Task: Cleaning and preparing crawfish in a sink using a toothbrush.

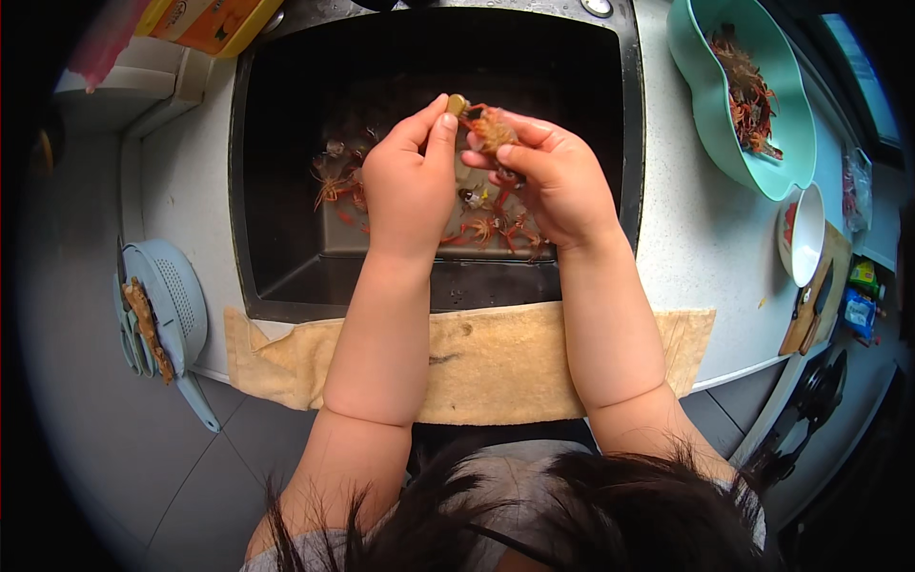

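Over a black kitchen sink point(286, 282), my right hand point(554, 168) holds a reddish-brown crayfish point(492, 131) between thumb and fingers. My left hand point(414, 171) pinches a small gold-coloured tool point(456, 105) against the crayfish's front end; its kind cannot be told, as the fingers hide most of it. Below the hands, several crayfish point(482, 227) lie in shallow water in the sink, and more point(332, 187) show left of my left hand.
A mint-green basin point(704, 107) with crayfish stands on the right counter, near a white bowl point(808, 236) and a wooden board point(833, 286) with knives. A tan towel point(500, 365) covers the front edge. A blue-grey colander point(168, 286) is at left, a yellow container point(214, 21) at upper left.
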`<move>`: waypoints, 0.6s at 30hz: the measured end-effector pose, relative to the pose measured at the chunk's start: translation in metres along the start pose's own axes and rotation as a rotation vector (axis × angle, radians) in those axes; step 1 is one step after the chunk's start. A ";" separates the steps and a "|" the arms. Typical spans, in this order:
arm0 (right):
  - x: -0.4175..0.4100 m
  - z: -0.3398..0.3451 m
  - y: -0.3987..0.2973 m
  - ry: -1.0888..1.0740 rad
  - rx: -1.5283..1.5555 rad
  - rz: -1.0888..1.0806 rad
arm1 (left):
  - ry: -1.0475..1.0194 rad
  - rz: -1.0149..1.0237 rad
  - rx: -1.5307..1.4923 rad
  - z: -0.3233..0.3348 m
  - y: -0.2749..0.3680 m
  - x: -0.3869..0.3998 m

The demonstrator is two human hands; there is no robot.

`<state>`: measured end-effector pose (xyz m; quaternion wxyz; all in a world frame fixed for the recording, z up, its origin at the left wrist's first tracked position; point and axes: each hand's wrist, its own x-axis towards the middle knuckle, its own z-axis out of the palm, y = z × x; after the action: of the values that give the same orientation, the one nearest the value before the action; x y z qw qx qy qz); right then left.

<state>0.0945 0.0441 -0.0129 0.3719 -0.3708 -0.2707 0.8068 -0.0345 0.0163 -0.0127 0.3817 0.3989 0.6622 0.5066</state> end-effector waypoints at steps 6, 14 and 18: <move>-0.004 -0.003 -0.009 -0.080 0.200 -0.045 | 0.042 0.033 -0.082 0.000 -0.003 0.002; -0.004 -0.001 -0.008 -0.084 0.157 -0.105 | -0.013 0.011 -0.223 0.001 0.002 -0.001; -0.001 -0.009 -0.007 -0.153 0.194 -0.155 | -0.064 0.028 -0.275 0.005 0.006 -0.005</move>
<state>0.1048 0.0490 -0.0128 0.4455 -0.2484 -0.2467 0.8240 -0.0279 0.0147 -0.0077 0.4466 0.3681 0.5683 0.5849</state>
